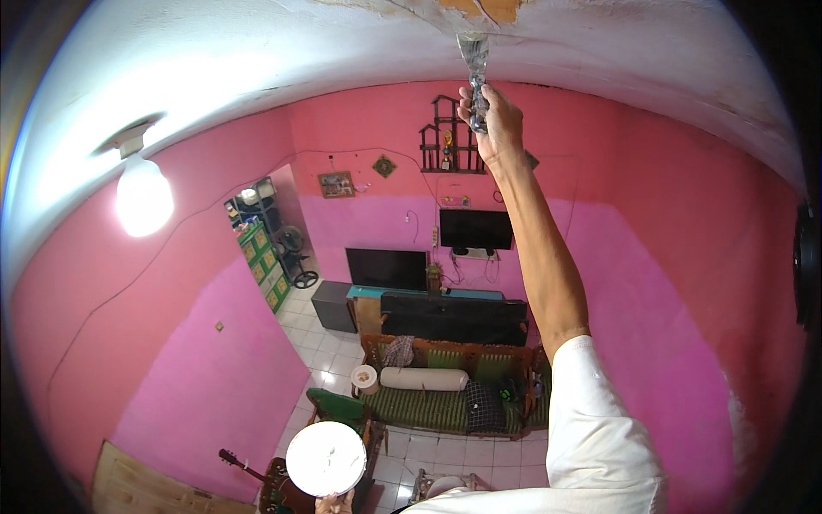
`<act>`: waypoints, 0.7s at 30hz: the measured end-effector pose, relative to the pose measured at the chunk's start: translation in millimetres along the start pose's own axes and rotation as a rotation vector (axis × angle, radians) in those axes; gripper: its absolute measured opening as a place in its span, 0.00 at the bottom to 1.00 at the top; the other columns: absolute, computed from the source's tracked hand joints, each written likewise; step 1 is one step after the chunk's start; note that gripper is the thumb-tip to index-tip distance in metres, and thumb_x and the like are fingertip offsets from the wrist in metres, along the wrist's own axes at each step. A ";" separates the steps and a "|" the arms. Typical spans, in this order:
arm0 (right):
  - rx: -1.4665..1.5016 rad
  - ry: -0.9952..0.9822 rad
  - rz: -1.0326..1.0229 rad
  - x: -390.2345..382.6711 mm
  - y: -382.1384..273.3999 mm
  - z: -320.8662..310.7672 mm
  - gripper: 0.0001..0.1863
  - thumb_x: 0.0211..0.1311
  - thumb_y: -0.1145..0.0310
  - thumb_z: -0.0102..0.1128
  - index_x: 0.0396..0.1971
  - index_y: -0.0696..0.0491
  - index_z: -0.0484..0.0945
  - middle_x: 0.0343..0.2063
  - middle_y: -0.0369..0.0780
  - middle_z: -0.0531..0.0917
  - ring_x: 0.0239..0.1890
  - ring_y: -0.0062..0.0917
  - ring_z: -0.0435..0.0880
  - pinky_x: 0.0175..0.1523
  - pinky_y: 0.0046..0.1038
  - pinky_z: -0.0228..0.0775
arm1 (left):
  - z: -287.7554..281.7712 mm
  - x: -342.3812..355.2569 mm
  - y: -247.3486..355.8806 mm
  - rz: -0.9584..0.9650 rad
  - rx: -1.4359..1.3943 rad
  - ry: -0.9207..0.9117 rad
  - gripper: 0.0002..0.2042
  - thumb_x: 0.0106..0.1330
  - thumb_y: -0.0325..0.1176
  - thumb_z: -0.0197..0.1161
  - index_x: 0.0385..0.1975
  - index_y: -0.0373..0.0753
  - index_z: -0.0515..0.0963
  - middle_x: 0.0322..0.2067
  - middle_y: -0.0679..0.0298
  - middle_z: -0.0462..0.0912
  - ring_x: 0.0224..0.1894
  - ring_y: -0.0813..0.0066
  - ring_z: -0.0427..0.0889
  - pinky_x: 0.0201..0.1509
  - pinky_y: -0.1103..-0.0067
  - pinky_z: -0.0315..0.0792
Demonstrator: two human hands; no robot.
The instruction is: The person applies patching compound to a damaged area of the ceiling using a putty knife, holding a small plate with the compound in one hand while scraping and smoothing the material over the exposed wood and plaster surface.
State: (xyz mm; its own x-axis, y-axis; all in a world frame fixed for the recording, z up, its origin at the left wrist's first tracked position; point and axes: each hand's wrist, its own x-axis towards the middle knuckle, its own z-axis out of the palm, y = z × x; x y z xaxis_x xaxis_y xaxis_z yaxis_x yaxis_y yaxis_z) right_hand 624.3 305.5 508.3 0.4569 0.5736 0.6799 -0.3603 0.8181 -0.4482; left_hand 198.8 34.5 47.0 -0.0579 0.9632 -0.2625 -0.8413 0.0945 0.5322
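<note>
My right arm reaches up toward the ceiling. In my right hand is the dark handle of a putty knife, fingers closed around it. Its wide metal blade points upward and lies at or very close to the ceiling, just below a bare brownish-orange patch; I cannot tell whether it touches. Low in the view, my left hand grips the near edge of a white round container. White material with a few marks shows on its top. Most of the left hand is hidden or cut off by the lower edge.
A lit bulb hangs from the ceiling at left. Far below stand a green striped sofa with a bolster, a green chair, a guitar and two black televisions. A dark wall shelf holds a trophy. Cables cross the pink walls.
</note>
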 end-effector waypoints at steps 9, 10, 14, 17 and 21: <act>0.014 -0.021 -0.051 -36.6 -23.9 38.7 0.11 0.61 0.72 0.40 0.37 0.64 0.68 0.25 0.45 0.76 0.22 0.23 0.75 0.26 0.25 0.74 | 3.7 -9.5 8.9 -0.018 -0.054 -0.042 0.24 0.60 0.20 0.47 0.58 0.33 0.56 0.55 0.50 0.63 0.56 0.57 0.64 0.63 0.61 0.59; 0.017 -0.029 -0.060 -42.7 -27.0 42.9 0.11 0.61 0.72 0.40 0.37 0.64 0.68 0.25 0.45 0.76 0.22 0.23 0.75 0.26 0.25 0.74 | 3.1 -12.3 9.5 -0.017 -0.036 -0.011 0.23 0.60 0.20 0.46 0.58 0.33 0.56 0.56 0.50 0.63 0.57 0.56 0.64 0.63 0.61 0.58; 0.003 -0.025 -0.067 -69.5 -42.8 60.6 0.12 0.61 0.72 0.40 0.37 0.64 0.69 0.26 0.45 0.76 0.23 0.23 0.75 0.27 0.25 0.74 | -14.0 -18.2 11.9 -0.007 -0.043 -0.092 0.22 0.62 0.22 0.46 0.58 0.33 0.56 0.56 0.50 0.63 0.57 0.57 0.64 0.63 0.61 0.58; 0.007 -0.019 -0.061 -92.4 -46.8 78.7 0.12 0.60 0.72 0.40 0.37 0.64 0.69 0.26 0.45 0.76 0.23 0.23 0.75 0.28 0.25 0.74 | -25.3 -23.2 17.9 0.000 -0.037 -0.071 0.22 0.62 0.23 0.45 0.58 0.32 0.56 0.56 0.51 0.63 0.57 0.57 0.64 0.63 0.61 0.58; 0.023 -0.029 -0.073 -110.9 -60.2 96.8 0.12 0.61 0.72 0.41 0.38 0.64 0.69 0.27 0.44 0.76 0.24 0.23 0.76 0.28 0.25 0.74 | -25.4 -28.6 18.9 0.023 -0.018 -0.125 0.22 0.62 0.23 0.46 0.58 0.33 0.56 0.55 0.51 0.64 0.56 0.58 0.66 0.62 0.61 0.59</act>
State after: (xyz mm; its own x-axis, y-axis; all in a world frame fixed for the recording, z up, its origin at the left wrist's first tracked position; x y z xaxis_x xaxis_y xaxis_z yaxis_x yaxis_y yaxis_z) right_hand 516.7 188.7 516.0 0.4588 0.5104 0.7273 -0.3453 0.8566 -0.3834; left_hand 171.0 2.4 44.1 -0.0103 0.9890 -0.1473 -0.8503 0.0688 0.5218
